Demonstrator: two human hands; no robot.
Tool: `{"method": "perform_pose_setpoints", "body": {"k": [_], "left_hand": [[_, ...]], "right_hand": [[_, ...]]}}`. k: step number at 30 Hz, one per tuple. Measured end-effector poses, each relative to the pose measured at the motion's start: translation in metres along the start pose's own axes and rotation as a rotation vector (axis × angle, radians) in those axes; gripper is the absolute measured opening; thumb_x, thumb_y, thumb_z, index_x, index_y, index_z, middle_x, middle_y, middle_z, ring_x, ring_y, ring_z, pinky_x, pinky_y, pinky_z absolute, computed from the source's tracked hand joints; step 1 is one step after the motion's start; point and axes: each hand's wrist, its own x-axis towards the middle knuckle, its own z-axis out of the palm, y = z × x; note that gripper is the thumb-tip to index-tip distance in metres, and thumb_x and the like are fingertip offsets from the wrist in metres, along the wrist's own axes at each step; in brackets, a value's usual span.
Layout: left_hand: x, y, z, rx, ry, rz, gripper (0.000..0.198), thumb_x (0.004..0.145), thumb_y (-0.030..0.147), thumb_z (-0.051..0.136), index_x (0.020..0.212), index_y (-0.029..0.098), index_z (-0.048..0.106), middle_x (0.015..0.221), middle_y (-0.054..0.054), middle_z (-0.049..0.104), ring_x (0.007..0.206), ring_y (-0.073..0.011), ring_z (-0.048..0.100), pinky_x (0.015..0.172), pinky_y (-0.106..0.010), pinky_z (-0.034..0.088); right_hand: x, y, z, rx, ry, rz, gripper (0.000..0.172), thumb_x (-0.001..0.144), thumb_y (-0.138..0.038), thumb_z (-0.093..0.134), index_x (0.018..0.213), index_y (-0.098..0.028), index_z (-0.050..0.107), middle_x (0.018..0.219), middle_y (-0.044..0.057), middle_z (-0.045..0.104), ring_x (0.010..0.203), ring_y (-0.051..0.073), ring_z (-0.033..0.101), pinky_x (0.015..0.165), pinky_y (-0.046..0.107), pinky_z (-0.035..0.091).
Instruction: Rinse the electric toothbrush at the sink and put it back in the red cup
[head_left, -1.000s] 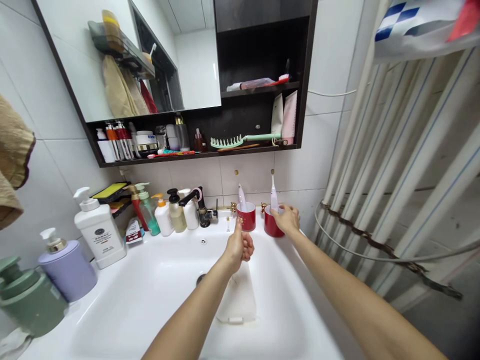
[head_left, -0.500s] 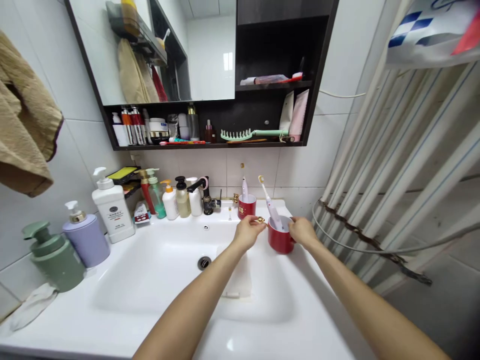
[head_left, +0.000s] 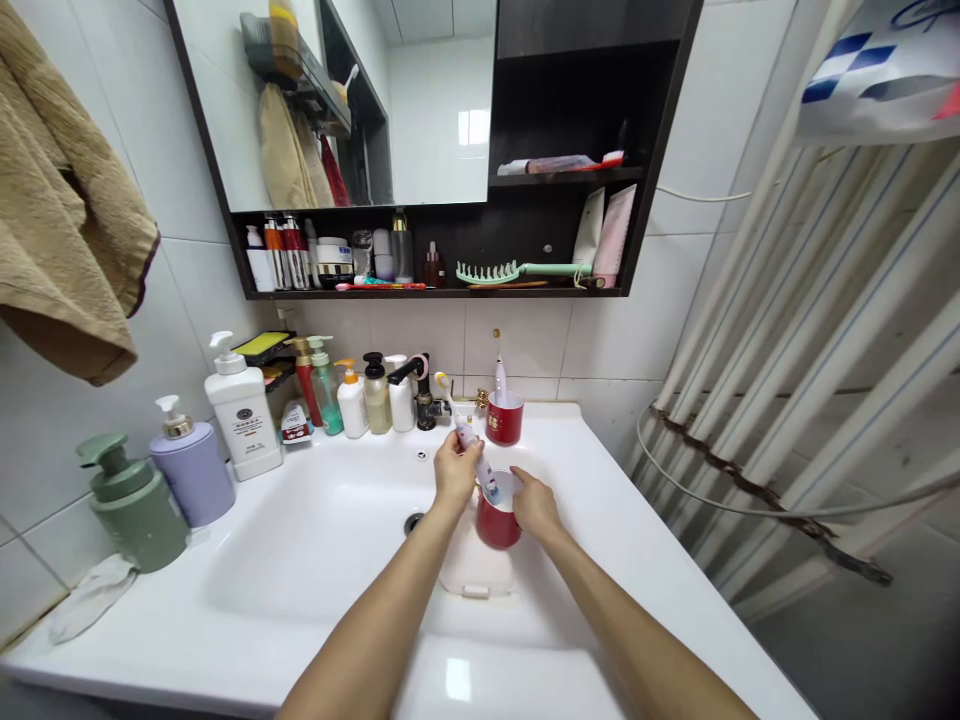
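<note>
My right hand [head_left: 534,505] grips a red cup [head_left: 497,520] and holds it over the white sink basin [head_left: 315,560]. My left hand [head_left: 454,470] is closed round the handle of a white electric toothbrush [head_left: 466,437] that leans out of that cup, its head pointing up and left. A second red cup [head_left: 505,420] with another toothbrush in it stands on the counter by the back wall. A white object [head_left: 474,572] lies in the basin under the held cup.
A black faucet [head_left: 418,385] stands behind the basin. Several pump bottles [head_left: 244,410] line the counter's left and back. A dark shelf [head_left: 442,270] with toiletries and a green comb hangs above. A tan towel [head_left: 64,220] hangs left; white pipes [head_left: 787,330] run along the right.
The red cup left the back of the counter and came forward and left over the basin in my right hand. My left hand rose from the basin and took hold of the toothbrush.
</note>
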Motion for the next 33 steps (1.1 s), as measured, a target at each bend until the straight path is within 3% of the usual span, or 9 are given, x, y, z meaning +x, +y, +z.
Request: {"method": "perform_pose_setpoints", "body": {"k": [3, 7, 11, 13, 16, 19, 24, 30, 33], "left_hand": [[0.006, 0.013, -0.015, -0.133, 0.061, 0.005, 0.016, 0.057, 0.022, 0.052, 0.071, 0.015, 0.049, 0.067, 0.001, 0.053, 0.063, -0.0078, 0.046, 0.061, -0.019, 0.036], [0.006, 0.022, -0.03, -0.21, 0.058, -0.013, 0.021, 0.053, 0.024, 0.056, 0.072, 0.014, 0.051, 0.065, 0.002, 0.053, 0.062, -0.0073, 0.046, 0.06, -0.018, 0.036], [-0.001, 0.017, -0.031, -0.237, 0.008, -0.092, 0.021, 0.052, 0.025, 0.058, 0.067, 0.013, 0.051, 0.06, 0.002, 0.052, 0.057, -0.0069, 0.045, 0.057, -0.019, 0.036], [-0.006, 0.012, -0.025, -0.253, -0.023, -0.137, 0.021, 0.052, 0.025, 0.058, 0.066, 0.012, 0.05, 0.058, 0.002, 0.052, 0.054, -0.0066, 0.045, 0.055, -0.019, 0.036], [-0.014, 0.005, -0.012, -0.266, -0.081, -0.194, 0.021, 0.051, 0.026, 0.06, 0.063, 0.012, 0.05, 0.055, 0.002, 0.052, 0.051, -0.0061, 0.045, 0.051, -0.018, 0.035], [-0.018, 0.002, -0.001, -0.285, -0.13, -0.29, 0.023, 0.054, 0.03, 0.058, 0.062, 0.011, 0.05, 0.052, 0.001, 0.051, 0.045, -0.006, 0.045, 0.046, -0.018, 0.034], [-0.01, -0.003, -0.004, -0.43, -0.014, -0.364, 0.022, 0.061, 0.031, 0.05, 0.071, 0.011, 0.051, 0.056, -0.001, 0.055, 0.052, -0.0095, 0.052, 0.053, -0.021, 0.039], [0.0, -0.015, -0.013, -0.495, 0.065, -0.409, 0.011, 0.061, 0.022, 0.051, 0.063, 0.011, 0.048, 0.051, -0.001, 0.055, 0.048, -0.0091, 0.053, 0.055, -0.022, 0.04], [0.0, -0.018, -0.013, -0.532, 0.084, -0.37, 0.012, 0.06, 0.023, 0.051, 0.064, 0.011, 0.048, 0.05, -0.001, 0.054, 0.049, -0.0099, 0.053, 0.055, -0.023, 0.04]], "right_hand": [[0.005, -0.001, 0.008, 0.001, -0.026, 0.03, 0.025, 0.075, -0.022, 0.039, 0.098, -0.017, 0.046, 0.098, 0.006, 0.05, 0.084, 0.014, 0.049, 0.073, 0.031, 0.04], [0.01, -0.009, 0.014, 0.014, -0.051, 0.067, 0.026, 0.076, -0.028, 0.038, 0.098, -0.016, 0.044, 0.1, 0.005, 0.048, 0.084, 0.014, 0.048, 0.072, 0.034, 0.04], [0.002, -0.019, 0.003, 0.056, -0.057, 0.02, 0.032, 0.075, -0.029, 0.035, 0.099, -0.01, 0.045, 0.106, 0.013, 0.045, 0.098, 0.021, 0.041, 0.082, 0.036, 0.032], [-0.008, -0.023, -0.007, 0.094, -0.069, -0.046, 0.035, 0.075, -0.031, 0.031, 0.1, -0.011, 0.044, 0.107, 0.013, 0.044, 0.1, 0.02, 0.04, 0.082, 0.031, 0.032], [-0.028, -0.026, -0.018, 0.247, -0.275, -0.14, 0.034, 0.075, -0.037, 0.027, 0.096, -0.016, 0.044, 0.083, 0.005, 0.055, 0.074, 0.014, 0.053, 0.063, 0.025, 0.042], [-0.043, -0.023, -0.015, 0.504, -0.546, -0.131, 0.026, 0.071, -0.038, 0.035, 0.078, -0.015, 0.045, 0.059, -0.002, 0.049, 0.05, 0.009, 0.049, 0.048, 0.022, 0.041], [-0.051, -0.014, -0.002, 0.58, -0.52, -0.031, 0.016, 0.067, -0.031, 0.042, 0.073, -0.016, 0.04, 0.053, -0.006, 0.039, 0.04, 0.005, 0.042, 0.04, 0.02, 0.037], [-0.053, -0.011, 0.0, 0.651, -0.742, 0.041, 0.019, 0.07, -0.036, 0.036, 0.071, -0.017, 0.034, 0.057, -0.005, 0.044, 0.037, 0.005, 0.043, 0.037, 0.019, 0.037], [-0.054, -0.013, 0.002, 0.511, -0.612, -0.01, 0.018, 0.069, -0.035, 0.039, 0.072, -0.018, 0.035, 0.052, -0.006, 0.04, 0.034, 0.005, 0.041, 0.031, 0.017, 0.033]]}}
